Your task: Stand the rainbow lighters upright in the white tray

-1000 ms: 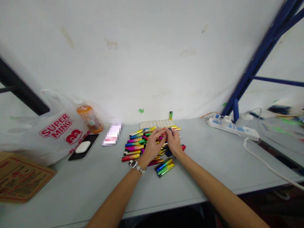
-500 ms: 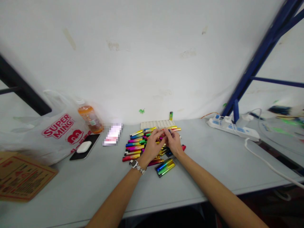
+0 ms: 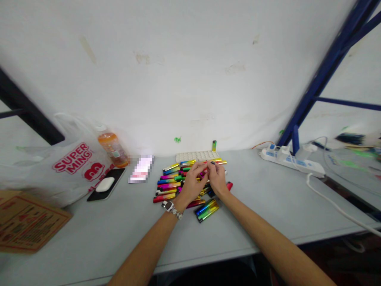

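My left hand [image 3: 195, 178] and my right hand [image 3: 217, 176] meet above a spread of shiny, multicoloured lighters [image 3: 168, 186]. Fingers of both are bent and pinched together. The dark end of a lighter [image 3: 212, 163] shows at the right fingertips, and the rest of it is mostly hidden by the fingers. Two lighters [image 3: 207, 210], blue-gold and green-gold, lie side by side in front of my wrists. Behind my hands is a pale tray with a grid of holes [image 3: 190, 156]. One green-yellow lighter [image 3: 214, 145] stands upright at its right end.
At left are a cardboard box [image 3: 29, 222], a plastic bag [image 3: 59, 171], an orange drink bottle [image 3: 113, 149] and a phone [image 3: 116, 178] with a white case [image 3: 105, 184] on it. A power strip [image 3: 291, 161] with a white cable lies at right, beside a blue metal frame [image 3: 315, 83].
Both hands stay in nearly the same place. My right fingers have shifted slightly, and the dark lighter end shows a little differently. The lighters on the table have not moved.
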Demonstrator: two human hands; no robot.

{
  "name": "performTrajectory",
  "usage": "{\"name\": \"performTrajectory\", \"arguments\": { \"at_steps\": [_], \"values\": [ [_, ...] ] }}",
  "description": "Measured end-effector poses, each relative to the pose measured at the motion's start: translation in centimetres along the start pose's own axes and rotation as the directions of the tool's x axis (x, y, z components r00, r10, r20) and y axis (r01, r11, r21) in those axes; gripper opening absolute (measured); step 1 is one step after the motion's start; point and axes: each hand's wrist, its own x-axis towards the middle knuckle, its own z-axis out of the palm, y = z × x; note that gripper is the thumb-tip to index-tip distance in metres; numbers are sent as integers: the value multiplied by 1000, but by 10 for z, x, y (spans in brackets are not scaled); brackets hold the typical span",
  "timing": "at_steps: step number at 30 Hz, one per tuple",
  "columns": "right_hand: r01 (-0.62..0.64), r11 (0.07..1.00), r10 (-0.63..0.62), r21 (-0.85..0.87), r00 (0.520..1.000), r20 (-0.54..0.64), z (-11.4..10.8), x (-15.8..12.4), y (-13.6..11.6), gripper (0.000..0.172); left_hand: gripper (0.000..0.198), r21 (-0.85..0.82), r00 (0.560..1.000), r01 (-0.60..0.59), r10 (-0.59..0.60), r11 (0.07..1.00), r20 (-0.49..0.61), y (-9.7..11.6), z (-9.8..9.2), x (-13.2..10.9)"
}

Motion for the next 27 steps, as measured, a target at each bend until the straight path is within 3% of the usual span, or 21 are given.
{"name": "performTrajectory", "arguments": {
  "at_steps": [17, 22, 27],
  "values": [
    [2, 1000, -2, 2, 1000, 12, 0, -2, -1, 32, 29, 13, 1000, 17, -17, 1000, 2, 1, -1, -1],
    [-25, 999, 21, 45, 997, 74, -2, -4, -4, 34, 28, 22, 1000, 4, -4, 1000, 4, 3, -1, 0],
    [-6, 997, -2, 77, 995, 101, -7, -2, -1, 22, 27, 101, 999, -1, 5, 995, -40, -1, -4, 1]
  ]
}}
